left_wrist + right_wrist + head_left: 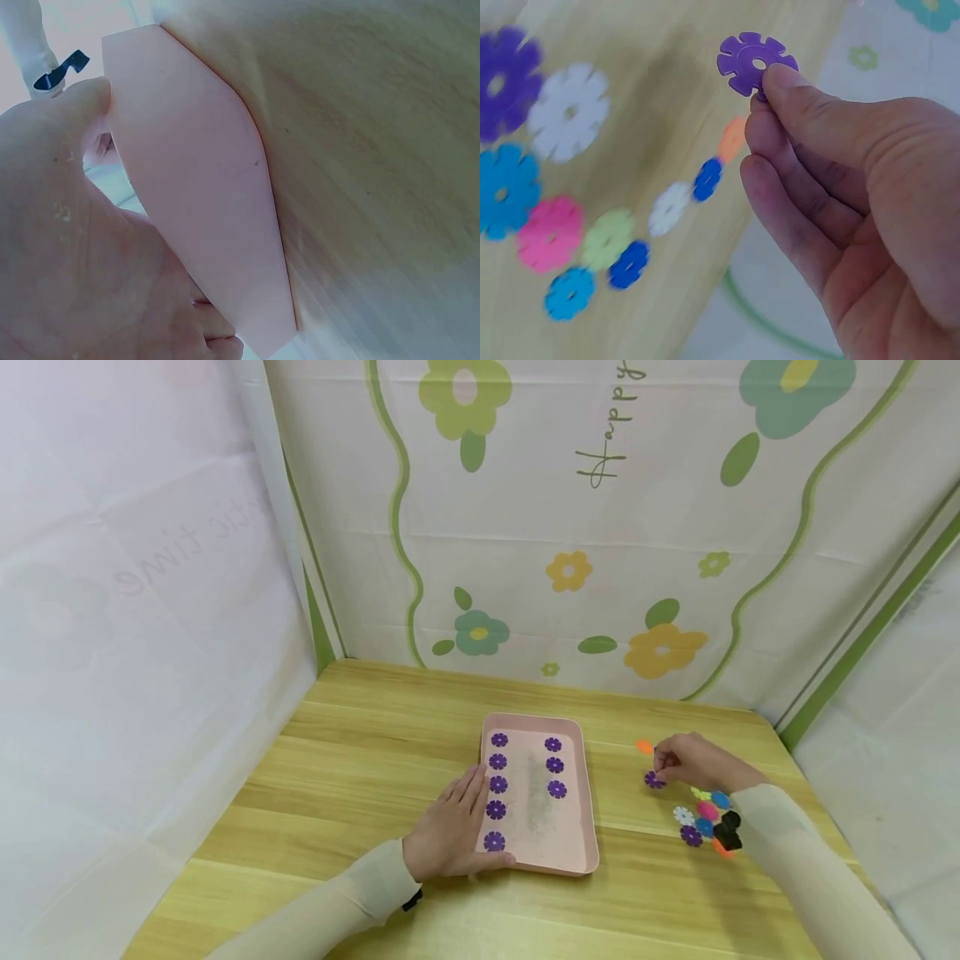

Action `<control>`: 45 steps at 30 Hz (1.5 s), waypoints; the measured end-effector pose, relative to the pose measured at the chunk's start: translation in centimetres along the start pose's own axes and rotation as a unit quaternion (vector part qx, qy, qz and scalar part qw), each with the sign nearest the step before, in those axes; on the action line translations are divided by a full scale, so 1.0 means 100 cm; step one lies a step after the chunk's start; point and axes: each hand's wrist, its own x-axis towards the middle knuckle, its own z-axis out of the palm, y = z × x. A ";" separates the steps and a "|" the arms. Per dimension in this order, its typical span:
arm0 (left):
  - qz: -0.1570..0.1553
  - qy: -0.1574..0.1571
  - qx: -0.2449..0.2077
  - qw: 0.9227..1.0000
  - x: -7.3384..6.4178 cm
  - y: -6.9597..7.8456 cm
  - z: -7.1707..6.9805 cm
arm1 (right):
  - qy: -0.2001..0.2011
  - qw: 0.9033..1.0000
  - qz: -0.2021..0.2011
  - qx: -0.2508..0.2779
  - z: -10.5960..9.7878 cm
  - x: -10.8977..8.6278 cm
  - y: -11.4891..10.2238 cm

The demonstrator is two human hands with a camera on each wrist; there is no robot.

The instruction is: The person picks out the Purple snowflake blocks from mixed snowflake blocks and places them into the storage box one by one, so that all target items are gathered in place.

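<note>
A purple notched plastic disc [750, 60] is pinched between the thumb and fingers of my right hand [688, 762], which is over the wood table to the right of the tray. Spread along the left side of the pink tray [590, 810], my left hand [447, 827] rests on the rim, its thumb along the near edge. Inside the tray, a left column holds several purple discs [498, 785] and a right column holds three purple discs [555, 765]. In the left wrist view, the hand lies against the tray's outer wall [202, 165].
Near the right forearm lies a loose cluster of notched discs, among them a white disc [683, 816], a pink disc [707, 811] and black discs [727, 832]. An orange disc [645, 747] lies farther back. Printed cloth [510, 510] walls the table's back and sides.
</note>
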 end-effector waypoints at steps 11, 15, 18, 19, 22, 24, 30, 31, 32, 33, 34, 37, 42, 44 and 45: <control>0.000 0.001 0.001 1.000 0.000 0.001 -0.001 | -0.002 0.997 -0.074 -0.032 -0.002 0.032 -0.054; 0.000 -0.002 -0.002 1.000 0.000 0.001 -0.001 | -0.010 0.996 -0.082 -0.039 -0.002 0.043 -0.076; -0.002 -0.003 -0.003 1.000 0.001 0.000 -0.001 | -0.020 0.995 -0.088 -0.038 -0.001 0.051 -0.091; -0.002 -0.003 -0.001 1.000 0.001 0.000 -0.001 | -0.024 0.995 -0.089 -0.038 0.000 0.054 -0.095; -0.002 -0.002 0.007 1.000 0.002 0.000 0.000 | -0.036 0.994 -0.093 -0.033 0.003 0.061 -0.107; -0.002 -0.003 0.010 1.000 0.002 -0.001 0.001 | -0.041 0.994 -0.097 -0.032 0.007 0.064 -0.112; -0.003 -0.004 0.004 1.000 0.003 -0.001 0.003 | -0.054 0.992 -0.110 -0.019 0.021 0.070 -0.125; -0.004 -0.004 0.004 1.000 0.002 -0.001 0.003 | -0.059 0.992 -0.109 -0.015 0.024 0.070 -0.126; -0.004 -0.004 0.004 1.000 0.002 -0.001 0.003 | -0.063 0.992 -0.108 -0.011 0.026 0.071 -0.127; -0.004 -0.005 0.004 1.000 0.002 -0.001 0.003 | -0.068 0.992 -0.106 -0.006 0.029 0.071 -0.128; -0.004 -0.004 0.005 1.000 0.002 -0.001 0.003 | -0.072 0.992 -0.105 -0.002 0.032 0.072 -0.128; -0.003 -0.002 0.007 1.000 0.002 -0.001 0.002 | -0.075 0.992 -0.106 -0.003 0.041 0.073 -0.127; 0.000 0.003 0.007 1.000 0.001 -0.001 0.001 | -0.077 0.992 -0.102 -0.006 0.055 0.073 -0.126; 0.000 0.003 0.006 1.000 0.000 0.000 0.001 | -0.079 0.992 -0.099 -0.006 0.058 0.073 -0.126; 0.000 0.003 0.005 1.000 0.000 0.000 0.001 | -0.079 0.992 -0.097 -0.007 0.060 0.073 -0.127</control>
